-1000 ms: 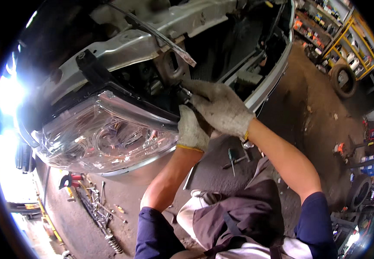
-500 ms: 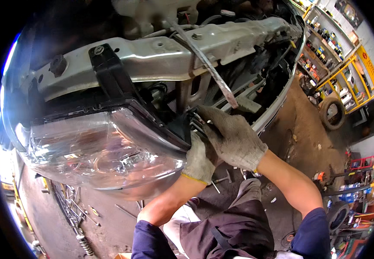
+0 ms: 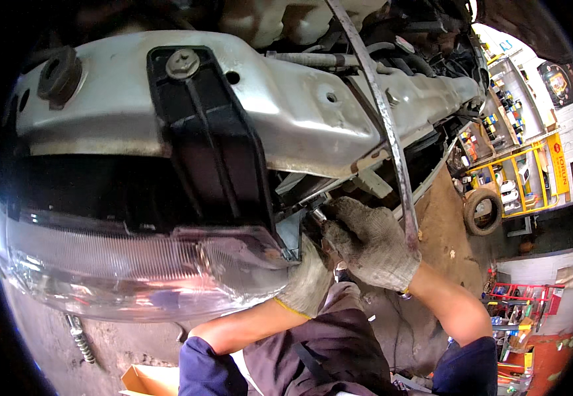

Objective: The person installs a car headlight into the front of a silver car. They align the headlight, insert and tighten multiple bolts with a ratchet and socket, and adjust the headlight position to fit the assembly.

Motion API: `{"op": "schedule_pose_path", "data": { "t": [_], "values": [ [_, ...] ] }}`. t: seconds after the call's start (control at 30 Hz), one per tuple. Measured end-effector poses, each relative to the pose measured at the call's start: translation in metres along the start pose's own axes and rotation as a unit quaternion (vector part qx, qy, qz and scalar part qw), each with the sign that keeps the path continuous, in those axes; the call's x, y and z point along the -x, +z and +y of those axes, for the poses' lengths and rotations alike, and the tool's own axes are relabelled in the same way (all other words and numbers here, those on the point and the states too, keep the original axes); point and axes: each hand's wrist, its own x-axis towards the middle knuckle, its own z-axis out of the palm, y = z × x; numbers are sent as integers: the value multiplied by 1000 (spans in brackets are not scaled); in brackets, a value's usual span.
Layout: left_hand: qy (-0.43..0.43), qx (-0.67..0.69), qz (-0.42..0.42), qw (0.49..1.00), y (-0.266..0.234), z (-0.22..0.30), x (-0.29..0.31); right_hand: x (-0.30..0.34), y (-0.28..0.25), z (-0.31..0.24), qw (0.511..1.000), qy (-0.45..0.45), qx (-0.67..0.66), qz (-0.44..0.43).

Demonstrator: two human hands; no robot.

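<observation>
Both my hands wear grey knit work gloves and meet at the inner end of a clear car headlight [image 3: 134,280]. My right hand [image 3: 373,243] is closed, with its thumb and fingers around a small shiny metal piece [image 3: 318,215] whose kind I cannot make out. Just below and left of it, my left hand [image 3: 307,282] is against the lamp's inner edge; its fingers are mostly hidden. Above the lamp, a black bracket [image 3: 210,142] is bolted to the silver front crossmember [image 3: 293,122]. A long, worn metal rod [image 3: 392,142] slants down, its lower end overlapping my right glove in view.
Engine parts and hoses [image 3: 392,53] lie behind the crossmember. On the right are a loose tyre [image 3: 483,212], a yellow rack [image 3: 521,178] and stocked shelves [image 3: 507,109]. A coil-spring strut [image 3: 80,340] and an open cardboard box [image 3: 151,381] are on the floor at lower left.
My view has moved closer to the headlight and crossmember, so they look larger. Both hands stay together at the lamp's inner end. The rod's lower end now appears over my right wrist.
</observation>
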Motion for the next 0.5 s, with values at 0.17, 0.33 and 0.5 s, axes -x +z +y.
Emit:
{"op": "schedule_pose_path", "data": {
  "t": [0.17, 0.33, 0.5],
  "values": [
    [-13, -4, 27, 1000, -8, -3, -4, -4, 4, 11, 999, 38, -31, -2],
    [-27, -15, 18, 999, -11, -7, 0, -12, 3, 8, 999, 36, -2, -12],
    [-28, -14, 12, 999, -12, -6, -2, -12, 3, 9, 995, 69, -65, -26]
  ]
}}
